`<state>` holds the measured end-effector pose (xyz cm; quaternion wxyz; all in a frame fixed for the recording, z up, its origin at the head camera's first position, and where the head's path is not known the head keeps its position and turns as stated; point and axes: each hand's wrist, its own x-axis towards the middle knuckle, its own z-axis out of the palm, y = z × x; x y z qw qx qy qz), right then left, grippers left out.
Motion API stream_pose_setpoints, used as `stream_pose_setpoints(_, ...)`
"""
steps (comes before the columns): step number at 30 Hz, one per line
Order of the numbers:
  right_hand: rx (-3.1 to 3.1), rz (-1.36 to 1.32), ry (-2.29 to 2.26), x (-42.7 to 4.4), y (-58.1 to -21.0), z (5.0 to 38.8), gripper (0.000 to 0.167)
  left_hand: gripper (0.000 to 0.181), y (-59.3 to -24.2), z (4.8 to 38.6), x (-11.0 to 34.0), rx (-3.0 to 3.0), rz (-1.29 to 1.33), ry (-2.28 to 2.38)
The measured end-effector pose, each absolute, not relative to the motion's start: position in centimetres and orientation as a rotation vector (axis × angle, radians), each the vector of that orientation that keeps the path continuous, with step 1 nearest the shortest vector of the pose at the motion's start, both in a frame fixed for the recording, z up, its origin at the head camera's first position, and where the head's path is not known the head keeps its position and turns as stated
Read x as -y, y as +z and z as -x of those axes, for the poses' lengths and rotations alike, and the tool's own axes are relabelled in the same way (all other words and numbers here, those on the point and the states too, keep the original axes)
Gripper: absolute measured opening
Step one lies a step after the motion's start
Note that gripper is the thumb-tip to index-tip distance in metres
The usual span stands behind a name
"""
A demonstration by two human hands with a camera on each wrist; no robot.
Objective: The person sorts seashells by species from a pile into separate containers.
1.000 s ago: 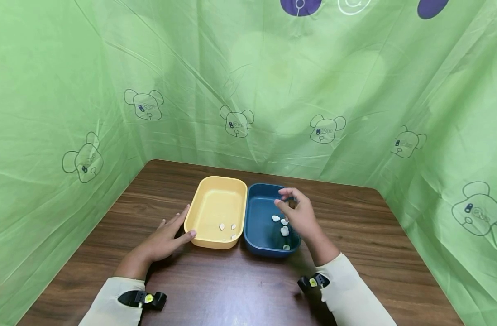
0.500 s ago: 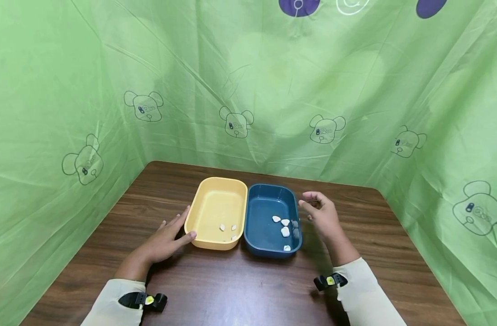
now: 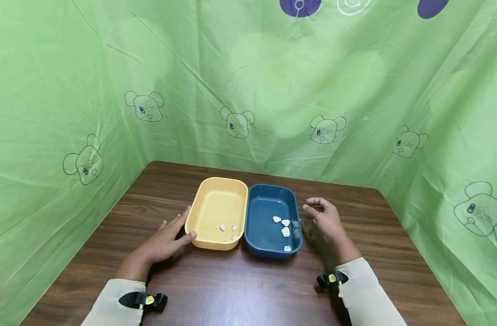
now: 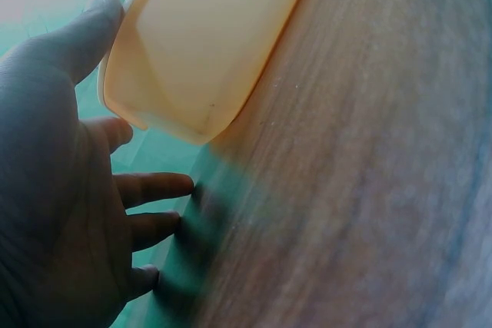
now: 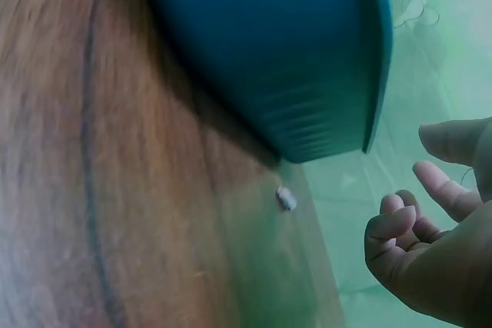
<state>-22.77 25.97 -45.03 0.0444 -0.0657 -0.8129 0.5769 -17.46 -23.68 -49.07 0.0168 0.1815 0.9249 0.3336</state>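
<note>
My left hand [image 3: 165,240] rests at the near left corner of a yellow plastic container [image 3: 218,245]. In the left wrist view, the thumb [image 4: 104,17] touches its rim and the other fingers stand apart, fairly straight. Several small white stones [image 3: 222,227] lie inside that container. A blue container [image 3: 269,253] stands right against it, with several larger white stones [image 3: 285,232] on its floor. Just right of the blue container hovers my right hand [image 3: 327,219], holding nothing, thumb and index finger apart. In the right wrist view, a pale stone [image 5: 286,198] lies on the table outside the blue container.
A brown wood-grain table [image 3: 232,290] carries both containers. Green curtain [image 3: 273,90] printed with bear faces hangs behind and at both sides. Black wrist cameras [image 3: 155,301] are strapped over the pale sleeves [image 3: 116,301].
My right hand has moved right, from above the blue container to beside it, then slightly lower. Its stones are now fully visible. The left hand has stayed in place.
</note>
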Motion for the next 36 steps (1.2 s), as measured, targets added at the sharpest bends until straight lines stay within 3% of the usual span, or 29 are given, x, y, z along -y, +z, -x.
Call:
stream_pose_setpoints(17, 2.569, 0.081, 1.689, -27.4, -49.7, 23.8, 0.032, 0.085, -49.0, 17.5, 23.7, -2.867, -0.551, 1.047)
stream_pose_setpoints(25, 2.667, -0.045, 1.35, -27.6, -51.1, 23.8, 0.022, 0.085, -48.9, 17.5, 23.6, -2.859, -0.555, 1.053)
stream_pose_setpoints(36, 2.696, -0.129, 1.246, -27.4, -51.8, 23.7, 0.024, 0.085, -48.9, 17.5, 23.6, -2.864, -0.551, 1.045)
